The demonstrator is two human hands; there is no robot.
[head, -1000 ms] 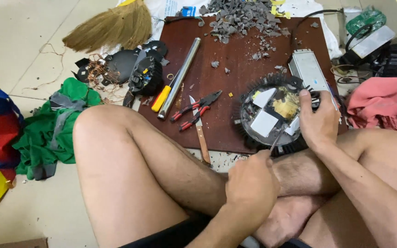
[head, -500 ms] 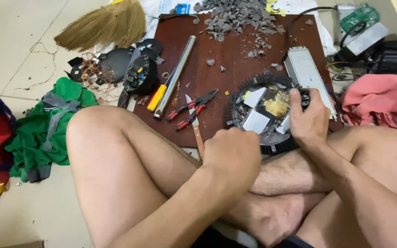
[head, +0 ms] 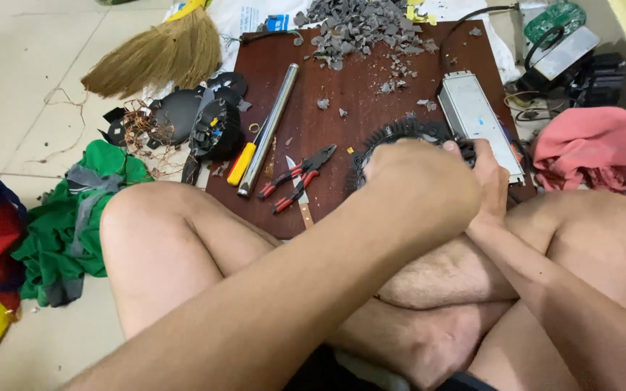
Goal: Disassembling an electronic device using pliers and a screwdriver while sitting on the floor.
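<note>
My left hand lies closed as a fist over the round black finned housing, at five o'clock on the brown board; whether its grip holds anything, I cannot tell. My right hand curls its grip on the housing's three o'clock rim. Red-handled pliers lie near, at nine o'clock.

i sit on a pale tiled floor with a dark brown wooden board laid flat on it. on the board: a heap of grey broken fragments at its far edge, a long steel tube, a yellow-handled tool touching the tube, red-and-black pliers, a silver rectangular metal box, a black finned round housing. on the floor: a straw broom, green cloth, pink cloth.
</note>
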